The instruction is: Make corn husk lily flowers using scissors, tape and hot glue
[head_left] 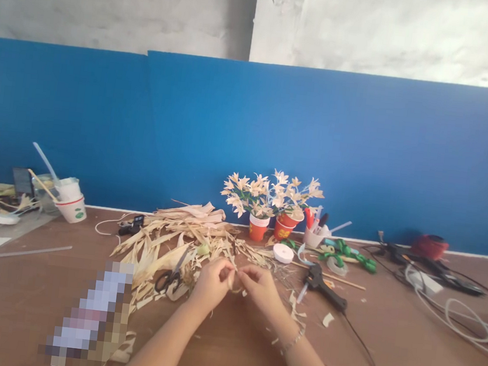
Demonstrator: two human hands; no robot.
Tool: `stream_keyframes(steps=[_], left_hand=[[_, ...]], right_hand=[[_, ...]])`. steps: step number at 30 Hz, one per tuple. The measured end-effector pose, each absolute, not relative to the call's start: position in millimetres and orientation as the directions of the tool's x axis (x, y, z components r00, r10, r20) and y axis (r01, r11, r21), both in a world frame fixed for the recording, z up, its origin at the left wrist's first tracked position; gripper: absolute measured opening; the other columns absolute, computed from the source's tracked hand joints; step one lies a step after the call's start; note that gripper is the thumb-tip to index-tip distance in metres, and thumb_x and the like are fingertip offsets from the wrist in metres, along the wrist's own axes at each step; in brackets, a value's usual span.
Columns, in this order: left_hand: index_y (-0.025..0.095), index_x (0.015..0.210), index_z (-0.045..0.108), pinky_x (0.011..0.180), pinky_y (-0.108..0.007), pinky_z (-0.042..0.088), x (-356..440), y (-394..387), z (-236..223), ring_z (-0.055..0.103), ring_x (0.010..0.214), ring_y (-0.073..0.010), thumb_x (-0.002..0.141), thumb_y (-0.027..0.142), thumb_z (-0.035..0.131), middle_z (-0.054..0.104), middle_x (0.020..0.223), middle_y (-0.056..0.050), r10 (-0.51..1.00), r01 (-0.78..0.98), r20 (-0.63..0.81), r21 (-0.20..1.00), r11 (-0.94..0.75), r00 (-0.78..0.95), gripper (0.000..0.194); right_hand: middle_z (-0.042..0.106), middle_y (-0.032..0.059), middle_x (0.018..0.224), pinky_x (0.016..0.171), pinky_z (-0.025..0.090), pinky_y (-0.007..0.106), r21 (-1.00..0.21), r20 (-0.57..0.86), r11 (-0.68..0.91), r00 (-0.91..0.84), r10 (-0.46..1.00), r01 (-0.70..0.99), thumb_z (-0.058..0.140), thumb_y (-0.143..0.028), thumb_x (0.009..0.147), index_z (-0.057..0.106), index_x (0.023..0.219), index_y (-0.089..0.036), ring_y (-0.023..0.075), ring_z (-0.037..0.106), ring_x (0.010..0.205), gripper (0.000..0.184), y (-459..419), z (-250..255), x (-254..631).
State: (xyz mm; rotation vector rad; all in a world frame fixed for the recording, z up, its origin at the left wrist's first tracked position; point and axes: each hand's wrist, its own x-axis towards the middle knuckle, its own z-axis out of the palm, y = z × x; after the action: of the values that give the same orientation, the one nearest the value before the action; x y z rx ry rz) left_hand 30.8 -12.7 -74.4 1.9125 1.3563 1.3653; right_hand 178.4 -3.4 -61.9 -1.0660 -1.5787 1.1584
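Observation:
Both my hands meet over the brown table near its middle. My left hand and my right hand are each pinched on a small pale strip of dried husk held between them. Right behind the hands lies a heap of dried corn husks. Black-handled scissors rest on the husks just left of my left hand. A black glue gun lies to the right of my right hand, its cord trailing toward the front edge.
Two orange cups of husk flowers stand against the blue board. Next to them are a white tape roll, a cup of tools and green ribbon. White cups sit far left, cables far right.

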Motion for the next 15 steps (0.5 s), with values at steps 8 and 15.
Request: stream_keyframes(steps=[8,15], left_hand=[[0.015,0.080,0.057,0.033,-0.017,0.019,28.2,-8.1,-71.7,0.037,0.034,-0.0024,0.065,0.030,0.063,0.065,0.067,0.000,0.991,-0.124,-0.053,0.990,0.068,0.120,0.023],[0.010,0.081,0.064,0.040,-0.016,0.033,16.3,-9.6,-66.4,0.053,0.044,-0.0064,0.063,0.039,0.072,0.063,0.059,-0.001,0.952,-0.175,-0.153,0.963,0.203,0.264,0.035]], right_hand=[[0.060,0.0007,0.063,0.054,0.040,0.025,-0.960,0.249,0.264,-0.144,0.958,0.095,0.060,-0.043,0.073,0.062,0.067,-0.018,0.0141,0.051,0.057,0.026,1.0,-63.0,182.3],[0.055,-0.0016,0.059,0.045,0.031,0.022,-0.984,0.169,0.162,-0.122,0.978,-0.068,0.063,-0.049,0.069,0.054,0.068,-0.019,0.0091,0.039,0.045,0.032,4.3,-62.4,185.1]])
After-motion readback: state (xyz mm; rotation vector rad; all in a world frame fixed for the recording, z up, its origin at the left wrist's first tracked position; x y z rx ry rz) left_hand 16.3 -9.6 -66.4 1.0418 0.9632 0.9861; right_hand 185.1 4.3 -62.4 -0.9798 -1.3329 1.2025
